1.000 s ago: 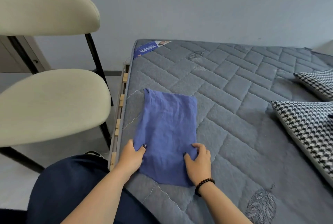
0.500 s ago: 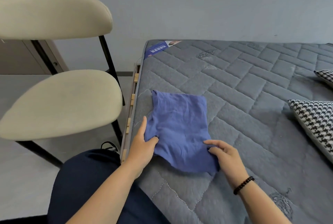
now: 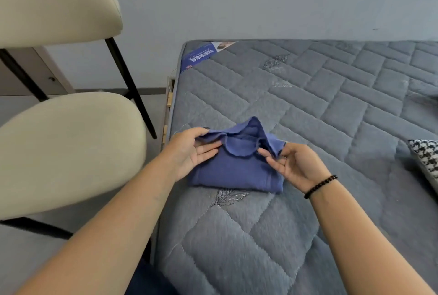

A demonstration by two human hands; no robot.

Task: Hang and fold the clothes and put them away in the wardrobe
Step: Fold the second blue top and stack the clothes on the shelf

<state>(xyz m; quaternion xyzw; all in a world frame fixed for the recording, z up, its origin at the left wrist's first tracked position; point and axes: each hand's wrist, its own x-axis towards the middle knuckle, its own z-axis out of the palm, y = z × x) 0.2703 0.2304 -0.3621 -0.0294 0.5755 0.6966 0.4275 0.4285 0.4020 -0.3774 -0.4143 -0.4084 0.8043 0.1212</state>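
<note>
While both hands are busy with the blue cloth (image 3: 234, 171), I judge the step in hand is the last fold, bringing one end over the rest. The cloth lies on the mattress (image 3: 331, 109), near its left edge and just beside the chair (image 3: 66, 147). My left hand (image 3: 192, 152) pinches the left corner of the raised layer between thumb and fingers, and my right hand (image 3: 291, 164) pinches the right corner the same way. The lifted edge sags in the middle, so I would pull the two corners gently apart to make it straight before I lay it down. Then I would match it to the edge of the lower layer and press flat with open palms, because this soft fabric wrinkles easily and a crooked fold may open again when carried to the wardrobe.
</note>
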